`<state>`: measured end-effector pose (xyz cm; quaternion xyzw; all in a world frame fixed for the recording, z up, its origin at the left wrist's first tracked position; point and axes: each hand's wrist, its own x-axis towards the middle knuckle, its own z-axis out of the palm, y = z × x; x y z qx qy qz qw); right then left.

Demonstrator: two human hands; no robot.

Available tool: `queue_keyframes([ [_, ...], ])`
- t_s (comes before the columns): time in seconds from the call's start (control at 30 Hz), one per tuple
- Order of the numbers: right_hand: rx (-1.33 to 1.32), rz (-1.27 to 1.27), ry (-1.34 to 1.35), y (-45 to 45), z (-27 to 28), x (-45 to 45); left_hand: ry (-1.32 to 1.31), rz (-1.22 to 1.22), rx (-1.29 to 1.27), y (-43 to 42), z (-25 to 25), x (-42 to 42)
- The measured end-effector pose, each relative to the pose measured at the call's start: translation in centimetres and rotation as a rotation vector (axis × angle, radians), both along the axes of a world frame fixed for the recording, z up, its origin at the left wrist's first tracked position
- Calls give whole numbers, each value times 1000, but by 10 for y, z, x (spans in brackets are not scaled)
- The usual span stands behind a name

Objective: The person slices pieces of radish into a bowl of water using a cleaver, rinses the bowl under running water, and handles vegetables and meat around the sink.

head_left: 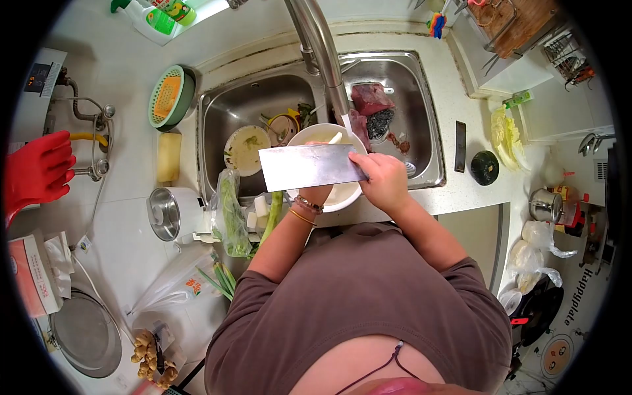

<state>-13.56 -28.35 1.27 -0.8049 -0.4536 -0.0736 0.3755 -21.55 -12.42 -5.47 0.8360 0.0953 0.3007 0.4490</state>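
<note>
My right hand (384,181) is wrapped round the handle end of a cleaver (306,164), whose broad blade points left. Behind the blade is my left hand (318,193), with bracelets at its wrist; its fingers are mostly hidden, so what it holds cannot be made out. Below both hands sits a white bowl (352,197) at the sink's front edge. A small white piece (336,138) shows just above the blade. The metal faucet (324,52) reaches down over the bowl. Red meat (372,99) and a dark scrubber (379,124) lie in the right basin.
The left basin (227,99) holds a plate (247,150) and scraps. Bagged greens (229,210), a metal pot (164,214) and a green colander (158,108) stand left. On the right are a dark bar (460,146), a dark round squash (484,168) and cabbage leaves (505,138).
</note>
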Motion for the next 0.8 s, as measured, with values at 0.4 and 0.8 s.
queue_keyframes([
  [0.4,-54,-48,12,-9,-10,13,221,190,456,0,10,-7],
  [0.8,-155,-225,106,-23,-29,48,7,278,-204,13,48,-24],
])
